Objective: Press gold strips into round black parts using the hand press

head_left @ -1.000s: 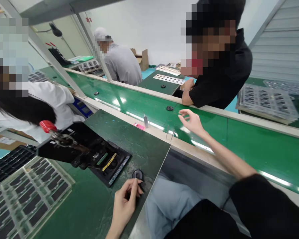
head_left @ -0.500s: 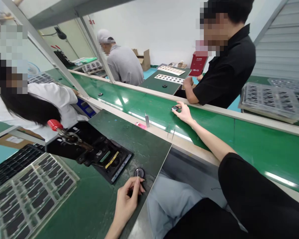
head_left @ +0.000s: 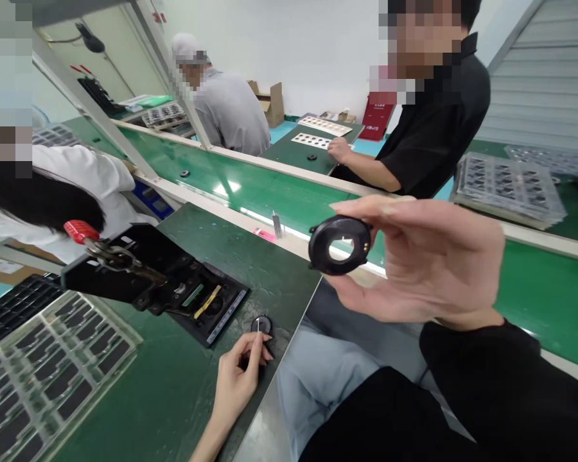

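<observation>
My right hand (head_left: 424, 256) is raised close to the camera, its thumb and fingers pinching a black watch case (head_left: 325, 253) by the rim. The case is round, with small lugs, a large hole in its middle and gold contacts near one side. Down at the bench edge, my left hand (head_left: 241, 372) is closed on a thin pale stick (head_left: 259, 325), whose tip is over a round black part (head_left: 264, 328) lying on the green bench (head_left: 164, 378). Beyond that hand stands a black clamp fixture (head_left: 209, 305) with a red handle (head_left: 81, 231) and a yellow strip.
A clear tray (head_left: 52, 378) of dark pieces lies at left. Past the bench runs a green conveyor (head_left: 250, 183) carrying a small dark ring (head_left: 185, 173). Thin metal pins (head_left: 277, 224) stand on its ledge. Co-workers sit left and across the belt.
My right hand has come back from over the conveyor toward the camera, bringing the watch case with it. My left hand stays at the round part. The view has shifted slightly.
</observation>
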`<act>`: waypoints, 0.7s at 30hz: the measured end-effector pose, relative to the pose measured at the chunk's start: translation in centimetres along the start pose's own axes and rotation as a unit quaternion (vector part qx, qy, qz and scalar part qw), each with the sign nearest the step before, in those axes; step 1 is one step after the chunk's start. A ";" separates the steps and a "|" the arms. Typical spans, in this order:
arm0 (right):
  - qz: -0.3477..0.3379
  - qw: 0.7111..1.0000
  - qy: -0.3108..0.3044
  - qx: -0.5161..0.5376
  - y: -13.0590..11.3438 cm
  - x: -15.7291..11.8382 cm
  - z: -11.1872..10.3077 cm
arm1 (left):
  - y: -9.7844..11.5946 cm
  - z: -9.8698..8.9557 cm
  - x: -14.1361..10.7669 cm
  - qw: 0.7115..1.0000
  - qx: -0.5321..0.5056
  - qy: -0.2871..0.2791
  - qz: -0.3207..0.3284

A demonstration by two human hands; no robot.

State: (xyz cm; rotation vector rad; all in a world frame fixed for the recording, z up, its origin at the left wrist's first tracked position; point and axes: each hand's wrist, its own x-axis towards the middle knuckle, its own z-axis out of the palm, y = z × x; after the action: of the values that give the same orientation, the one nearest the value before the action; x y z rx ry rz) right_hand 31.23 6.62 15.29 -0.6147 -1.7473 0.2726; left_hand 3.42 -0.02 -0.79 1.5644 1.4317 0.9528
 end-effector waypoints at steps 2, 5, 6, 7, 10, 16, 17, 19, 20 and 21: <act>0.014 1.000 -0.004 0.003 -0.3 -0.1 0.3 | -0.1 0.0 0.0 1.000 0.002 -0.001 0.004; 0.007 1.000 -0.002 0.023 -0.2 0.1 0.6 | -0.2 0.1 0.1 1.000 0.002 -0.005 0.007; -0.001 0.999 -0.001 0.034 -0.2 0.2 0.8 | -0.2 0.2 0.1 1.000 0.001 -0.006 0.007; -0.011 0.999 0.002 0.044 -0.1 0.3 0.9 | -0.2 0.2 0.1 1.000 -0.001 -0.007 0.005; -0.029 0.998 0.009 0.052 0.1 0.5 1.3 | -0.1 0.3 0.1 1.000 -0.002 -0.008 0.000; -0.027 0.997 0.000 0.067 0.9 -0.1 1.9 | 0.1 0.3 0.1 1.000 0.000 -0.010 -0.002; -0.032 0.997 0.004 0.068 1.0 -0.1 1.9 | 0.2 0.3 0.1 1.000 0.001 -0.010 -0.001; -0.039 0.997 0.011 0.073 1.0 -0.2 1.9 | 0.2 0.3 0.1 1.000 0.002 -0.011 0.000; -0.036 0.996 0.014 0.076 1.0 -0.1 1.9 | 0.2 0.3 0.1 1.000 0.003 -0.011 0.001; -0.028 0.996 0.015 0.081 1.0 0.0 1.9 | 0.1 0.3 0.1 1.000 0.003 -0.011 0.000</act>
State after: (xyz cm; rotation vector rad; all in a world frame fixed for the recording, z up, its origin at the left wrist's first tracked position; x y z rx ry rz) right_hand 29.69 7.69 14.25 -0.4511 -1.6908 0.3598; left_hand 3.77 0.06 -0.79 1.5751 1.4196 0.9296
